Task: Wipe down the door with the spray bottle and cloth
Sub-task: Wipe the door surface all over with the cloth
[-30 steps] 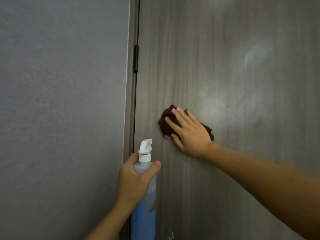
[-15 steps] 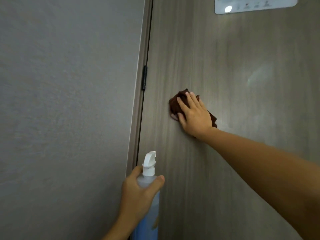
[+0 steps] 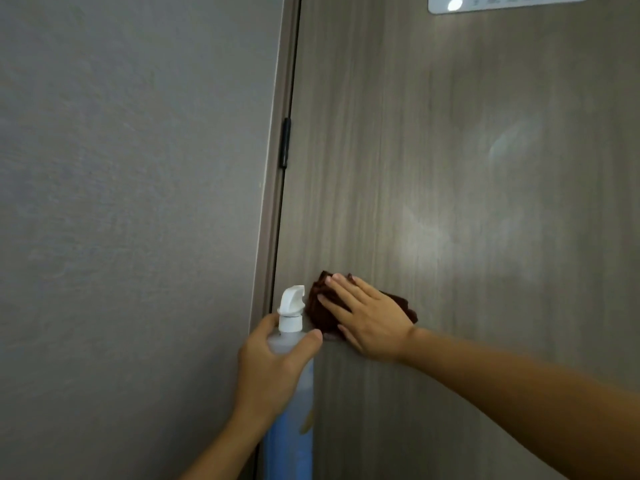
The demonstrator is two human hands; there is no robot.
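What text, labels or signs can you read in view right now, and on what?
White plate at the door's top edge: small marks, one red, too blurred to read.
Spray bottle in the left hand: a yellowish label patch, no legible text.
Nothing else carries writing.

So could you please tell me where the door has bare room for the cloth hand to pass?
Free: above the cloth, right of the hinge, below the plate. Crowded: lower left, by the spray bottle.
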